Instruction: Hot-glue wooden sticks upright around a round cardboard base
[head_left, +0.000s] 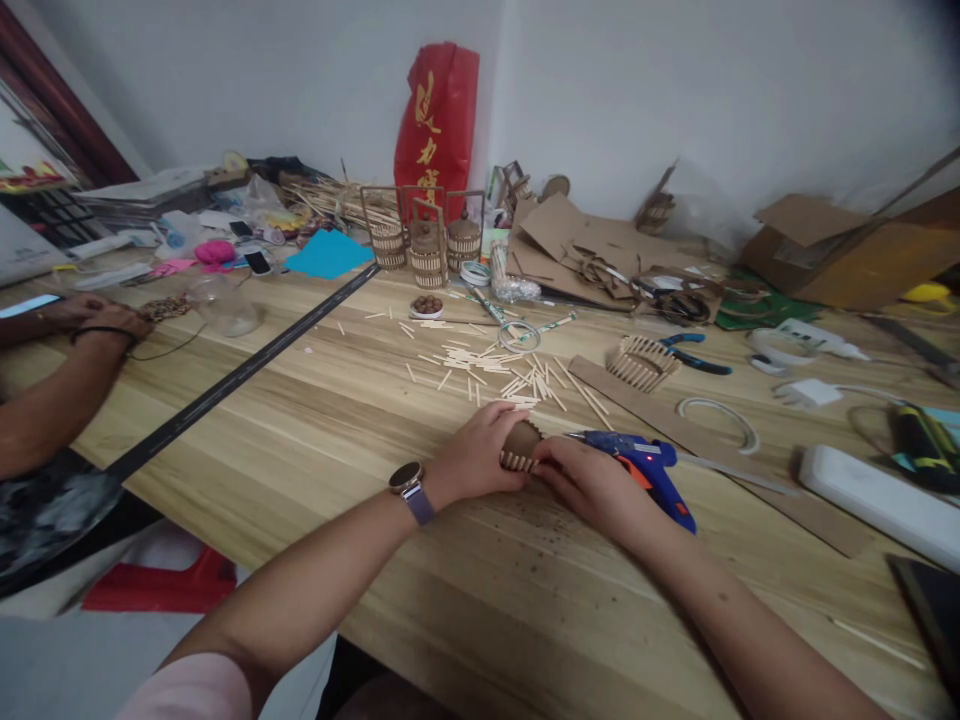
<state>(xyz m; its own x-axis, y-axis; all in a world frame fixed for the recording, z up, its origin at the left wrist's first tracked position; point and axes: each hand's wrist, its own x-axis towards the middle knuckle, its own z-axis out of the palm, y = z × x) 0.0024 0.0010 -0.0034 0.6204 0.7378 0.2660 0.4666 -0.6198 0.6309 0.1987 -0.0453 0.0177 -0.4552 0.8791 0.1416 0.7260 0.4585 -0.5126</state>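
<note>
My left hand (484, 452) is wrapped round a small round cardboard piece (523, 436) with short wooden sticks standing along its edge. At the near right side of this piece, the fingertips of my right hand (581, 478) are pinched together; what lies between them is hidden. A blue hot glue gun (660, 470) with an orange trigger and a small red light lies just beyond my right hand. Short cut wooden sticks (469, 362) are scattered on the table beyond both hands.
A long cardboard strip (720, 450) runs to the right, near a curved stick panel (643, 363) and blue-handled pliers (697, 355). Small lidded baskets (427, 250) stand at the back before a red bag (439, 120). Another person's hands (105, 315) rest at the left.
</note>
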